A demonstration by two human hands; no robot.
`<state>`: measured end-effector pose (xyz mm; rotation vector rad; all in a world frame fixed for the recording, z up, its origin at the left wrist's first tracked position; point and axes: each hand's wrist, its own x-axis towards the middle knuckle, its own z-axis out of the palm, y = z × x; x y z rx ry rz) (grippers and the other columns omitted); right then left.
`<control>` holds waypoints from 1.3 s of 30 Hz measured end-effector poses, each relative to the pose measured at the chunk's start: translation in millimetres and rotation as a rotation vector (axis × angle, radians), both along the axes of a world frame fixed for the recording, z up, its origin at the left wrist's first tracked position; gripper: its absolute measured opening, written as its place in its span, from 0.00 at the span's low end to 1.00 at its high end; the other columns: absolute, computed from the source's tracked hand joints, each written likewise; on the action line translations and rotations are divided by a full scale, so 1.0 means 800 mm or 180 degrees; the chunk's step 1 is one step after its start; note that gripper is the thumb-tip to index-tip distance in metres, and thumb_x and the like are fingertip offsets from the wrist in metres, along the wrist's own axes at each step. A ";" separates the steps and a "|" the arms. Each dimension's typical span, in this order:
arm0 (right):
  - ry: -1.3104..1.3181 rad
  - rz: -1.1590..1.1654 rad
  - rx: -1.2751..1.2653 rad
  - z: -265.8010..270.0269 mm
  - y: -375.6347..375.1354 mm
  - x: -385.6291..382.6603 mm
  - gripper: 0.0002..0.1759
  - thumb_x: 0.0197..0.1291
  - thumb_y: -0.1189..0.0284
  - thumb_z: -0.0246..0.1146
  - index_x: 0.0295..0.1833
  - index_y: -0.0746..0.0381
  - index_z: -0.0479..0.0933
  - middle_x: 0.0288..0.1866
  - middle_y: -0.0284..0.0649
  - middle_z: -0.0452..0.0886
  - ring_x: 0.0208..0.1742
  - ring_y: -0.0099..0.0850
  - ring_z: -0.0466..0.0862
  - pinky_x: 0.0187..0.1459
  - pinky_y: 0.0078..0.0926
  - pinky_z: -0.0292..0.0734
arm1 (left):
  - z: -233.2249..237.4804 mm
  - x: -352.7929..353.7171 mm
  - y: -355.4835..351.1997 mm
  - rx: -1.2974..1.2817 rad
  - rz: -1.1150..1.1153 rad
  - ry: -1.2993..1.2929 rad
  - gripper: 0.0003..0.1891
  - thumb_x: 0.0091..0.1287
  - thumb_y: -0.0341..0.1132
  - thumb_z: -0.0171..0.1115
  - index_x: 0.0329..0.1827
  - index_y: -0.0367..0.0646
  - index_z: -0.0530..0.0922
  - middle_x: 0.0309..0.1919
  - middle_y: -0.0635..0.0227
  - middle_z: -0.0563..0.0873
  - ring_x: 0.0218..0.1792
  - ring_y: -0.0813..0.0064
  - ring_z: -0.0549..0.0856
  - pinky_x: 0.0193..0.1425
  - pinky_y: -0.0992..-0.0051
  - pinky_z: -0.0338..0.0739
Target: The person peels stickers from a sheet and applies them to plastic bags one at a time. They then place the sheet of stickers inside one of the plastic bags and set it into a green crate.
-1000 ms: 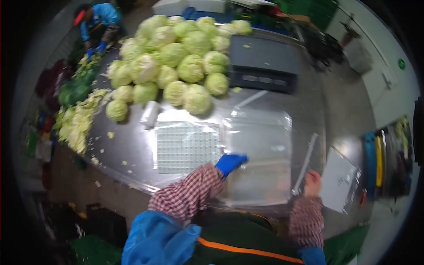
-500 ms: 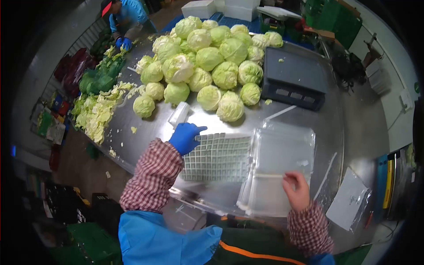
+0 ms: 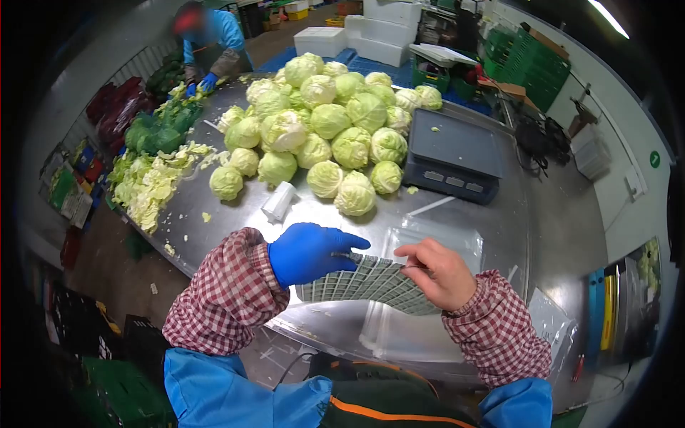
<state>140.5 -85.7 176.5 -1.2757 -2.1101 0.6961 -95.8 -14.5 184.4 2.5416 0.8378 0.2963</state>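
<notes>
Your gloved left hand point(image 3: 307, 255) and your bare right hand point(image 3: 440, 276) are near each other without touching, each pinching the upper edge of the gridded sheet point(image 3: 367, 285). You have this sheet stretched between them above the near part of the bench point(image 3: 235, 217), its middle sagging in a curve and its grid of pale lines facing you. The thumb of your right hand is partly hidden, so you cannot tell exactly how it meets the sheet. Clear plastic bags point(image 3: 407, 339) lie flat on the metal under and beyond the sheet, and a thin pale strip point(image 3: 432, 206) lies just past them. Beyond your left hand, a small white object point(image 3: 278, 202) rests on the bench, near the front of the heaped cabbages point(image 3: 332, 120). Just to the right of the heap sits the dark grey scale point(image 3: 454, 153), with a leaf scrap on its top. Along the left side you have loose pale leaves point(image 3: 146, 192) and green netting point(image 3: 157, 132), and past these a person point(image 3: 230, 32) in blue gloves leans over the bench's far left corner
</notes>
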 end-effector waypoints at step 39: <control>-0.0949 0.0339 -0.0105 0.028 0.007 0.026 0.23 0.51 0.53 0.60 0.35 0.63 0.66 0.31 0.42 0.70 0.32 0.39 0.73 0.33 0.32 0.69 | -0.021 0.053 -0.016 -0.2641 0.0948 -0.1304 0.12 0.51 0.32 0.67 0.37 0.36 0.80 0.30 0.69 0.83 0.32 0.84 0.79 0.39 0.82 0.73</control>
